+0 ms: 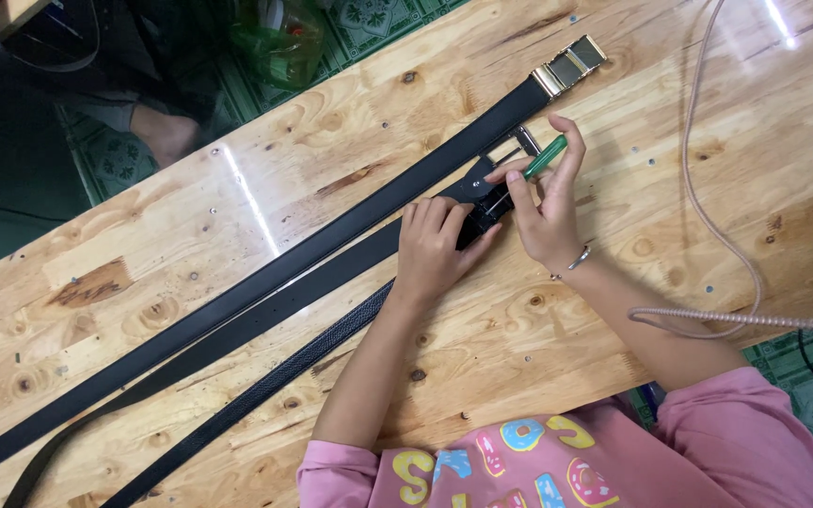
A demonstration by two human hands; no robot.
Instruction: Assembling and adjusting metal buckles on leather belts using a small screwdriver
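Head view, looking down on a wooden table (190, 245). Left hand (433, 246) lies palm down on the end of the middle belt (331, 273), fingers together and pressing it flat against the table just short of the black buckle (487, 199). Right hand (546, 209) holds a green-handled screwdriver (545, 156); thumb and forefinger are clamped on the handle, the other fingers curled beneath. The tool's tip sits at the buckle, just ahead of the left fingertips; the exact contact point is too small to tell. A bracelet (578, 259) shows on the right wrist.

Beyond the fingers, a longer belt (265, 273) runs diagonally across the table and ends in a gold buckle (568, 66), well apart from both hands. A third, textured belt (265, 386) passes under the left forearm. A pinkish cord (708, 216) loops across the table to the right of the right hand, not touching it.
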